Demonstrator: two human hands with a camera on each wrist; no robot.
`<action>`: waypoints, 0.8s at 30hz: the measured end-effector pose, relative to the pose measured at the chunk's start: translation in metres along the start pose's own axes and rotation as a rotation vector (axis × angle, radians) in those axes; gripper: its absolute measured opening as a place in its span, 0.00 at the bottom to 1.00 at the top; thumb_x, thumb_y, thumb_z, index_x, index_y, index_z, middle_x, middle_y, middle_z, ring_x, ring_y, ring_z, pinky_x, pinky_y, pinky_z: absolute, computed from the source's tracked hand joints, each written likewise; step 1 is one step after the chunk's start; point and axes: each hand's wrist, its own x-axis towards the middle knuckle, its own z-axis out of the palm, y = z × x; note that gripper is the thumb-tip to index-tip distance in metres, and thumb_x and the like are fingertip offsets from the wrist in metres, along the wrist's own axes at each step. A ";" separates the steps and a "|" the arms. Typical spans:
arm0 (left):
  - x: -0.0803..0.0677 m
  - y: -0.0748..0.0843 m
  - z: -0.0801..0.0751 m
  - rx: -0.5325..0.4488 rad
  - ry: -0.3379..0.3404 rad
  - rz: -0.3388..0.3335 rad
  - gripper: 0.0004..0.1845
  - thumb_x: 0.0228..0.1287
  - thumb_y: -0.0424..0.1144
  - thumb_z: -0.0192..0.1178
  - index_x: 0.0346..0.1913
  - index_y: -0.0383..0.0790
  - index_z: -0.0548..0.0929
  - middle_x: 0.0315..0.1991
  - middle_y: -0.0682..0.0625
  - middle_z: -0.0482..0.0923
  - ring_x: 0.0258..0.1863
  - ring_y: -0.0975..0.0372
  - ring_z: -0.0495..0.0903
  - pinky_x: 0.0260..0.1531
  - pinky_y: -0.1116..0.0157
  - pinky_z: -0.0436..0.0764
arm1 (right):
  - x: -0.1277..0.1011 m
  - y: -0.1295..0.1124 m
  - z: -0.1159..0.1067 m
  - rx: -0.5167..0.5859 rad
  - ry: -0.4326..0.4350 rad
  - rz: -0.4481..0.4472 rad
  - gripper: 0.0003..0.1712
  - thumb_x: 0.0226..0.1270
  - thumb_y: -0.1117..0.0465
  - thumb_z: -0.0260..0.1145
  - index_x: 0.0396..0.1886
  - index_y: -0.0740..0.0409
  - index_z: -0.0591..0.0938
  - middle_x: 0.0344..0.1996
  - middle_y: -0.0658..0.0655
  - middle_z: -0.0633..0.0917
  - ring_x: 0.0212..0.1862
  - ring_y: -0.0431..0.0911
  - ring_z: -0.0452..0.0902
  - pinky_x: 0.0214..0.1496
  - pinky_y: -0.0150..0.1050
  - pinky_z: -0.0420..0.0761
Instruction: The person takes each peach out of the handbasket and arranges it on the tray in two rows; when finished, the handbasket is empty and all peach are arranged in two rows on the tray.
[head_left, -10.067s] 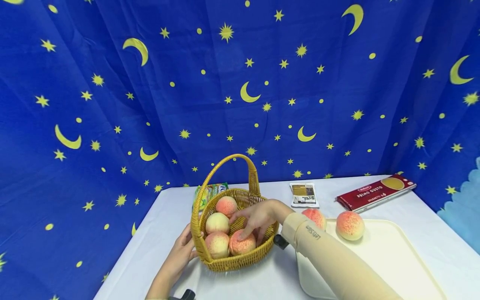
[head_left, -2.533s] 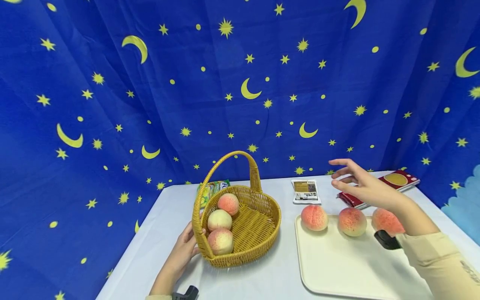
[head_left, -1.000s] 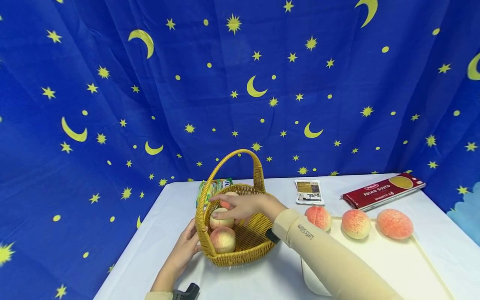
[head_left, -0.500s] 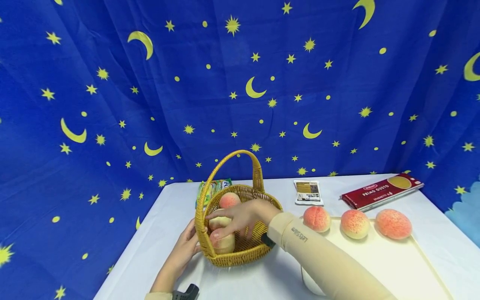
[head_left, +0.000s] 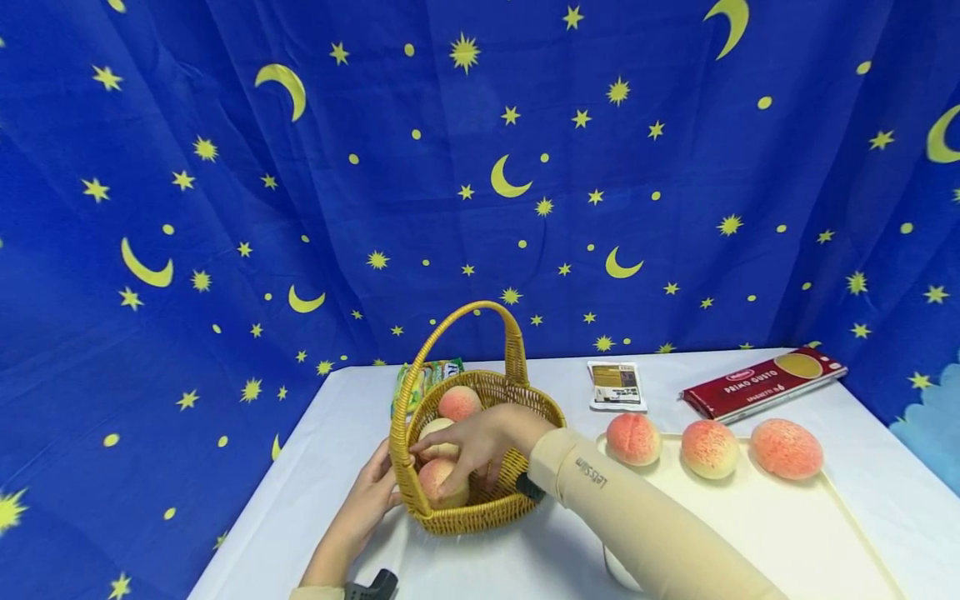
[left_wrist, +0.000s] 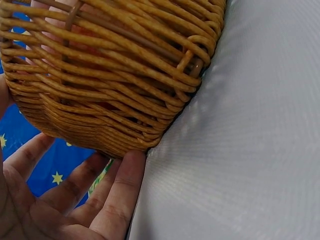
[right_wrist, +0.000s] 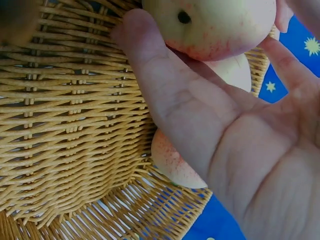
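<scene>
A yellow-brown wicker basket (head_left: pixel 487 521) with a tall arched handle stands on the white table. Three peaches lie along its left side: a pink one (head_left: pixel 459 403) at the back, a pale one (head_left: pixel 437 433) in the middle and a pink-and-cream one (head_left: pixel 435 479) at the front. My right hand (head_left: pixel 491 437) reaches in and grips the front peach between thumb and fingers; the right wrist view shows the thumb against this peach (right_wrist: pixel 220 25). My left hand (head_left: pixel 363 500) holds the basket's left end, its fingertips pressed to the woven wall (left_wrist: pixel 85 120) low down.
Right of the basket lies a cream tray (head_left: pixel 750 533), partly behind my right sleeve, with three peaches (head_left: pixel 708 450) along its far edge. Behind are a white-and-brown packet (head_left: pixel 617 386), a red spaghetti pack (head_left: pixel 761 385) and a green-yellow packet (head_left: pixel 423 379). A blue star-patterned curtain (head_left: pixel 375 208) hangs behind.
One peach has gone from basket to tray since the first frame. Lately my right hand came back from over the tray into the basket and slid onto the front peach. My left hand stays.
</scene>
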 end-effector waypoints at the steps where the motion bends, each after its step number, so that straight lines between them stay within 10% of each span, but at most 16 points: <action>1: 0.000 0.000 0.000 -0.001 0.000 -0.003 0.34 0.81 0.55 0.59 0.82 0.51 0.65 0.82 0.36 0.64 0.78 0.40 0.70 0.59 0.52 0.89 | 0.000 0.000 0.000 -0.004 -0.001 0.001 0.48 0.75 0.59 0.73 0.87 0.36 0.59 0.86 0.54 0.55 0.64 0.57 0.75 0.61 0.59 0.89; 24: 0.000 0.002 0.002 0.008 0.012 -0.022 0.36 0.80 0.56 0.60 0.84 0.53 0.63 0.84 0.36 0.60 0.80 0.39 0.68 0.62 0.51 0.88 | -0.003 0.003 0.001 -0.137 0.063 -0.045 0.22 0.73 0.55 0.75 0.62 0.40 0.78 0.68 0.50 0.74 0.54 0.42 0.81 0.53 0.43 0.92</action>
